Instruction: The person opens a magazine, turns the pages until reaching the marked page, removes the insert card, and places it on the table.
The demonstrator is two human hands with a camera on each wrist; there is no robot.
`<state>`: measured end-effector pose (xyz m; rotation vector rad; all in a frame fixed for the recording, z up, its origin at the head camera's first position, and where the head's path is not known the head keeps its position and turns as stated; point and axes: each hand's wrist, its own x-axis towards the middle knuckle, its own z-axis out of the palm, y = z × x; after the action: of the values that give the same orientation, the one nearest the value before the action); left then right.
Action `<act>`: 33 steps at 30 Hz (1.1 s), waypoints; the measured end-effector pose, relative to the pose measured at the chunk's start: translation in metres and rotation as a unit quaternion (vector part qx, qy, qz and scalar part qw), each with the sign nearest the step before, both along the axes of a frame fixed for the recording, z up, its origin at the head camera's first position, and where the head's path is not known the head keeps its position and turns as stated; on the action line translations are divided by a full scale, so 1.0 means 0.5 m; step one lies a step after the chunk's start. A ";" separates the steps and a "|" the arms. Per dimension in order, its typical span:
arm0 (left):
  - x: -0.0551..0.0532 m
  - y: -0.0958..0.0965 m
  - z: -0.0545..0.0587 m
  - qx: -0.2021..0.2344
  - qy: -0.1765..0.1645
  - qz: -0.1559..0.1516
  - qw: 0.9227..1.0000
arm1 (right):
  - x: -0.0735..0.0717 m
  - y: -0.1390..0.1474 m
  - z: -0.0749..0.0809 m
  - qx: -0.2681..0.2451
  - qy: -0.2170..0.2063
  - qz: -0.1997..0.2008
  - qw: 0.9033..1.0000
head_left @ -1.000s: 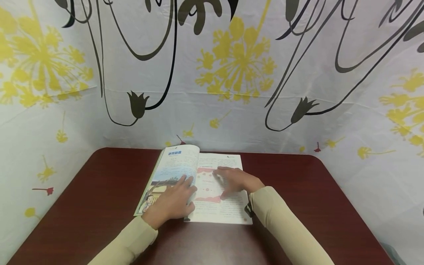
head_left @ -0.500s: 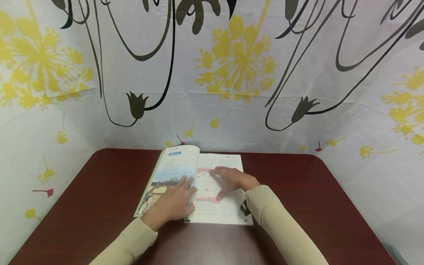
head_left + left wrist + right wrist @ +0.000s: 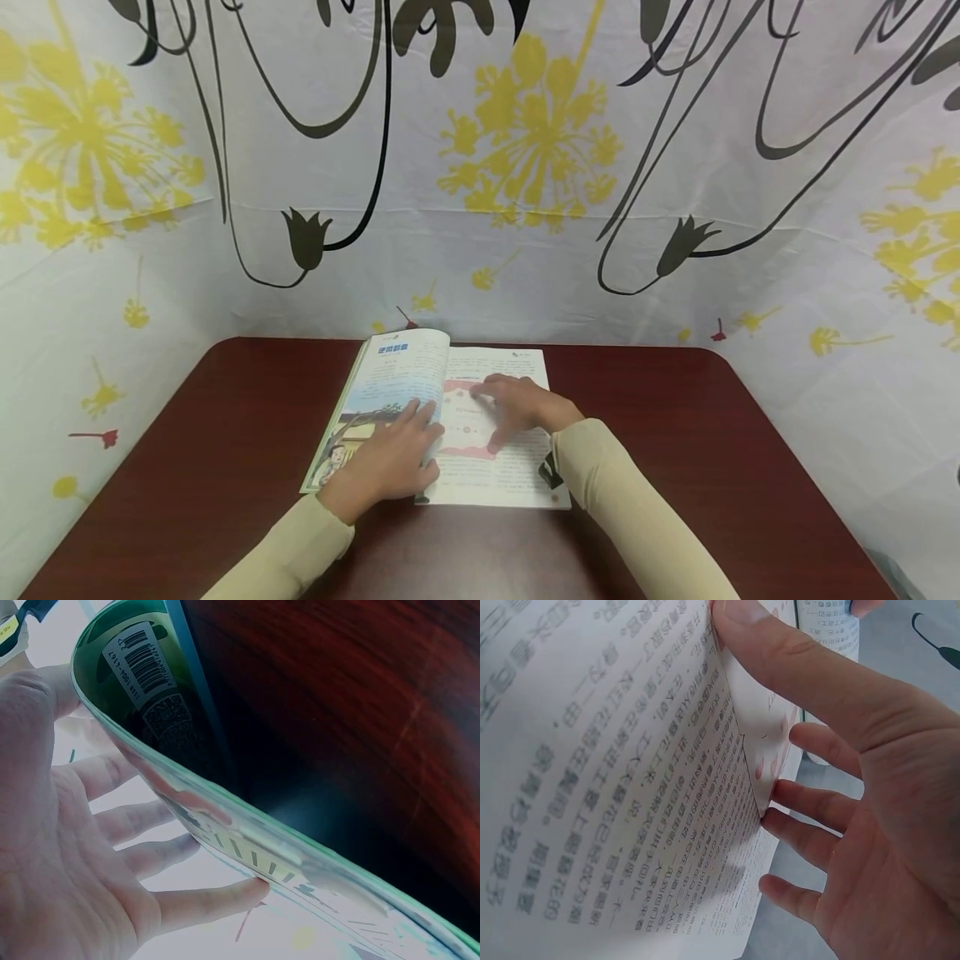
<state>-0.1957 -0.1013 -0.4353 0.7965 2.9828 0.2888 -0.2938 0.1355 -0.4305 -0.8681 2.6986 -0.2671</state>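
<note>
An open book [image 3: 495,483] lies on the table, its left pages bulging upward. My left hand [image 3: 390,458] rests on the illustrated left page with fingers extended. In the left wrist view, the fingertips of my left hand [image 3: 97,862] touch the pages, above a curled green cover [image 3: 112,634] with a barcode. On the right page is a white paper slip [image 3: 465,417] with pink bands, near the spine. My right hand [image 3: 521,408] spans it with spread fingers. In the right wrist view, the thumb of my right hand [image 3: 885,847] touches the slip's edge and other fingertips touch its far side.
The book lies on a dark red-brown table [image 3: 660,433] with rounded far corners. A white cloth [image 3: 555,283] with yellow and dark flower prints hangs behind and at both sides. A dark device [image 3: 551,472] sits at my right wrist.
My right hand has shifted slightly left over the right page, toward the spine. My left hand and the book stay nearly still.
</note>
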 end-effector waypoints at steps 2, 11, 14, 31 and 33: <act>0.001 -0.001 0.000 -0.002 -0.003 0.002 1.000 | 0.000 -0.002 0.002 0.001 0.000 0.000 1.000; 0.001 -0.002 -0.002 0.005 -0.006 0.002 1.000 | -0.007 0.004 -0.003 0.004 0.015 -0.012 1.000; 0.002 -0.003 -0.002 0.000 -0.005 0.004 1.000 | -0.010 0.009 -0.004 -0.015 0.010 -0.020 1.000; 0.002 -0.003 -0.001 0.004 -0.010 0.007 1.000 | -0.003 0.022 0.005 -0.093 0.010 -0.007 0.996; 0.001 -0.002 0.000 0.006 -0.010 0.006 1.000 | 0.000 0.024 0.008 -0.101 0.005 -0.010 0.995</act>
<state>-0.1951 -0.1021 -0.4355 0.7715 2.9703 0.3130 -0.2938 0.1475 -0.4264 -0.8981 2.7251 -0.5507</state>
